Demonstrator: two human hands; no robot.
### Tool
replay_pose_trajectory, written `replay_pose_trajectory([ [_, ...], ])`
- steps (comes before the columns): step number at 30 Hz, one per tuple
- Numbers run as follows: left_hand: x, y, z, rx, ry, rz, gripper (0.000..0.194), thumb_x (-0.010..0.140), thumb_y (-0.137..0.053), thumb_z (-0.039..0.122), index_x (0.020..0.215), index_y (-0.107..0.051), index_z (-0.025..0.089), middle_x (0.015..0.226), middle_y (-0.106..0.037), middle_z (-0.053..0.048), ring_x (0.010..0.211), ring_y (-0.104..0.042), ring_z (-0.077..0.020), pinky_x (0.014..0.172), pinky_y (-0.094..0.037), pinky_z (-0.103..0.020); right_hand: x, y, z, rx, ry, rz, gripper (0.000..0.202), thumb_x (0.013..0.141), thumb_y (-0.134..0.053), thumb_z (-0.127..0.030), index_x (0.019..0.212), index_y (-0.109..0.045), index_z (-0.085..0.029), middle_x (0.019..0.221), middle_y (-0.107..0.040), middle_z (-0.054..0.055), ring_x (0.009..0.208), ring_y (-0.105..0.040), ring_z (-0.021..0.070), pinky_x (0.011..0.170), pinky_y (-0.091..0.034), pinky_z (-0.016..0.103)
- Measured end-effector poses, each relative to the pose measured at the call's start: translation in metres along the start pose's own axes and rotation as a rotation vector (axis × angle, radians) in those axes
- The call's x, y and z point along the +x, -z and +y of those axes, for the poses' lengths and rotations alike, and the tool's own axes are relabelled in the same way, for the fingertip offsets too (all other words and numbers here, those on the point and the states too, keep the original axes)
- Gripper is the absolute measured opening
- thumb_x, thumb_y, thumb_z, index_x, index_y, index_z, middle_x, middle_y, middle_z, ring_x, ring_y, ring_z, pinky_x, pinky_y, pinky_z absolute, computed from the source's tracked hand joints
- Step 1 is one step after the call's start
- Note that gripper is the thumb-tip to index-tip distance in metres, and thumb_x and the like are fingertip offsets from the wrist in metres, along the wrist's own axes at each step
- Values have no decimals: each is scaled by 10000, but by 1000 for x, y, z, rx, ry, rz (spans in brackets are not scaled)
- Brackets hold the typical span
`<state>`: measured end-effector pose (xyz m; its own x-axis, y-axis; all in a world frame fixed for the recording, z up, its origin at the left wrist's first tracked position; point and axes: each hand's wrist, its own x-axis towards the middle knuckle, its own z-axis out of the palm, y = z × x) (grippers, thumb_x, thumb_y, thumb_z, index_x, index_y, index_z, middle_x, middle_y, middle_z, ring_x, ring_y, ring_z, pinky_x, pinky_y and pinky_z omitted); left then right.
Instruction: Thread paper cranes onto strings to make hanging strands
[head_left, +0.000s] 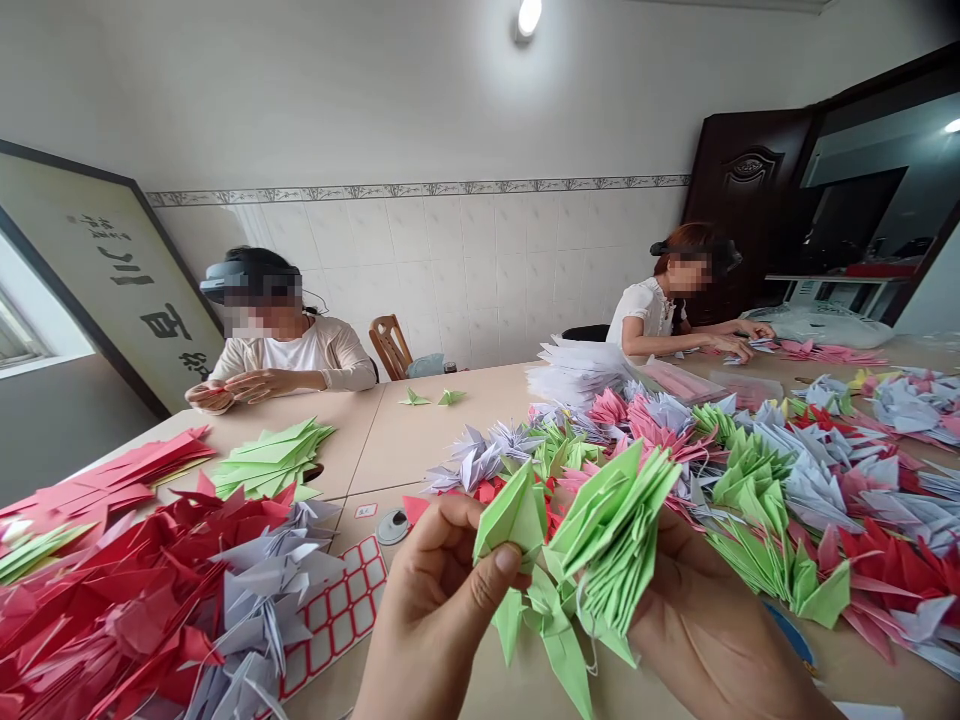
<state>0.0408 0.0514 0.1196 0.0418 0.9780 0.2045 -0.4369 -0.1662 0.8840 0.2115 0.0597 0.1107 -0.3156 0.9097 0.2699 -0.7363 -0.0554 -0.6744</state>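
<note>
Between thumb and fingers, my left hand [442, 600] pinches a single green folded paper crane [514, 520]. My right hand [705, 610] is wrapped round a thick bundle of green folded paper cranes [626, 540], pressed flat against each other. A thin white string [589, 630] hangs from the bundle's near side. Below and between both hands, more green folded paper [559, 640] shows above the table; whether it is attached to the bundle I cannot tell. The right fingertips are hidden behind the bundle.
Red folded paper [142, 610] and pale lilac cranes [262, 590] heap at left, near green sheets [270, 455]. A multicoloured crane pile [810, 470] spreads right. A label sheet [337, 610] lies on the table [360, 420]. Two people [289, 350] [660, 310] sit opposite, working with their hands.
</note>
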Motion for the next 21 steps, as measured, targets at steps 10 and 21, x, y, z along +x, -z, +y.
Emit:
replay_pose_trajectory([
  [10, -1, -1, -1, 20, -32, 13, 155, 778, -784, 251, 763, -646, 182, 698, -636, 15, 666, -566, -107, 629, -462, -196, 2, -5, 3, -89, 79, 81, 191, 772, -788, -311, 960, -774, -335, 1008, -786, 27, 958, -719, 259, 868, -582, 398],
  [21, 4, 3, -4, -247, 221, -166, 156, 783, -760, 207, 931, -719, 182, 775, -672, -17, 655, -594, -109, 655, -497, -207, 1, -4, 7, -54, -78, -2, 273, 792, -773, -327, 1064, -752, -319, 1116, -752, 38, 1089, -667, 270, 1002, -481, 449],
])
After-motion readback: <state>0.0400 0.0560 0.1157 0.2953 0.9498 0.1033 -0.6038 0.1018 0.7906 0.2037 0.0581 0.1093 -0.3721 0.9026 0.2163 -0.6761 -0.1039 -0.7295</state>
